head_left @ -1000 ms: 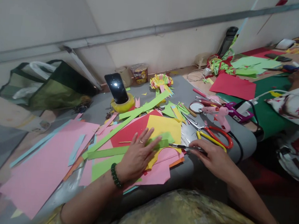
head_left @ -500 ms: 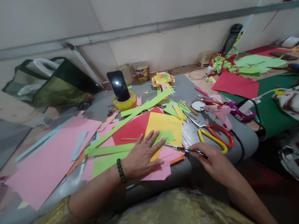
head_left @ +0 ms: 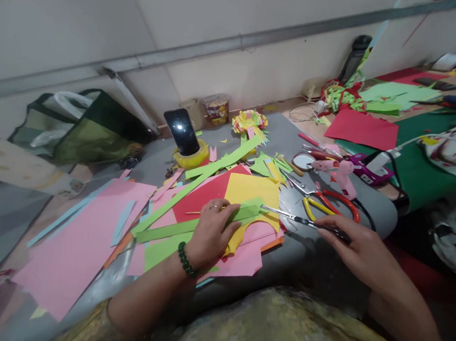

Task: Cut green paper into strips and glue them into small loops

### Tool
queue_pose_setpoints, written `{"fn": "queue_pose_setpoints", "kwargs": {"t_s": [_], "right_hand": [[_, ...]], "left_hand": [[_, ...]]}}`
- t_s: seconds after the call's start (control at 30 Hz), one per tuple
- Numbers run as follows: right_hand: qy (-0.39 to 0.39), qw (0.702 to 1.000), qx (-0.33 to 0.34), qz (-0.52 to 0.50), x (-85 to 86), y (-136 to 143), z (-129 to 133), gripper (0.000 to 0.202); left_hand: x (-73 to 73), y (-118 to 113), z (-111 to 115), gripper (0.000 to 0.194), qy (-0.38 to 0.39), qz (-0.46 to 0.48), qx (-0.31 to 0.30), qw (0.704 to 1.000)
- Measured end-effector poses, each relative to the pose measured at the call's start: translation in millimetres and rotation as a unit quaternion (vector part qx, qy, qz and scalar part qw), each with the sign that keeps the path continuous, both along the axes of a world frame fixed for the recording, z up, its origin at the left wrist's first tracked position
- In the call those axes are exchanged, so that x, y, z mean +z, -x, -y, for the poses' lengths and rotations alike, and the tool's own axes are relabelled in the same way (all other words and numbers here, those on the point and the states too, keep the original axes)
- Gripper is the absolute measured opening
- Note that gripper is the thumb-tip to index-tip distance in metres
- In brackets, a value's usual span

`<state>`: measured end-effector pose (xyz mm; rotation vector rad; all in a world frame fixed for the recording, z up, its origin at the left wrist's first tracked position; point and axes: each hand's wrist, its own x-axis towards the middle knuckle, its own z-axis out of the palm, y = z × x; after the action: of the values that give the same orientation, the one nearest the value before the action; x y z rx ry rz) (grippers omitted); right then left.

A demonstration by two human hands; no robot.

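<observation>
My left hand (head_left: 212, 228), with a green bead bracelet, rests on layered coloured paper. Its thumb and bent fingers close on a green paper strip (head_left: 251, 209), which lies over a yellow sheet (head_left: 263, 188). In my right hand (head_left: 349, 239) is a slim black-and-silver craft knife (head_left: 298, 219). The knife points left, its tip at the strip's right end; whether it touches the paper I cannot tell. Beneath lie a red sheet (head_left: 199, 192) and pink paper (head_left: 241, 264). A longer green strip (head_left: 170, 230) runs left from under my left hand.
Scissors (head_left: 342, 203) and a pink glue gun (head_left: 339, 172) lie right of the paper. Behind stand a phone (head_left: 182, 131) in a yellow tape roll (head_left: 192, 155) and a paper flower (head_left: 250, 121). A pink sheet (head_left: 80, 238) and a green bag (head_left: 87, 126) are at left.
My left hand has gone from spread flat to fingers bent on the green strip. My right hand has drawn back to the right with the knife. A curved edge of the yellow paper now shows.
</observation>
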<state>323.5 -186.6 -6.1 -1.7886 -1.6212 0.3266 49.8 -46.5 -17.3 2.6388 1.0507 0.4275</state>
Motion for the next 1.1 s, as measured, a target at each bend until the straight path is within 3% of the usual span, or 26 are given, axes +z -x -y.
{"fn": "queue_pose_setpoints", "kwargs": {"t_s": [0.1, 0.2, 0.43, 0.7, 1.0, 1.1], "right_hand": [[-0.006, 1.0, -0.008, -0.005, -5.3, 4.9, -5.1, 0.024], [-0.017, 1.0, -0.013, -0.003, -10.3, 10.3, -12.6, 0.023], [-0.006, 1.0, 0.023, -0.011, -14.2, 15.9, -23.3, 0.016], [-0.03, 0.999, 0.032, -0.022, -16.0, 15.4, -24.6, 0.016], [0.027, 0.995, 0.099, 0.004, -12.7, 16.0, -27.5, 0.019], [0.029, 0.994, 0.1, 0.006, -13.3, 19.2, -29.6, 0.02]], "left_hand": [[-0.4, -0.8, -1.4, 0.02, 0.013, 0.024, 0.003, 1.0], [0.1, -1.0, -1.1, 0.02, 0.051, 0.048, 0.012, 0.997], [5.8, -2.2, 1.1, 0.005, 0.085, 0.056, 0.014, 0.995], [6.3, -4.4, 0.0, 0.017, 0.062, 0.026, -0.002, 0.998], [1.1, -2.3, 0.7, 0.021, 0.044, 0.014, 0.002, 0.999], [2.4, -2.3, 2.2, 0.038, 0.023, -0.028, -0.018, 0.999]]}}
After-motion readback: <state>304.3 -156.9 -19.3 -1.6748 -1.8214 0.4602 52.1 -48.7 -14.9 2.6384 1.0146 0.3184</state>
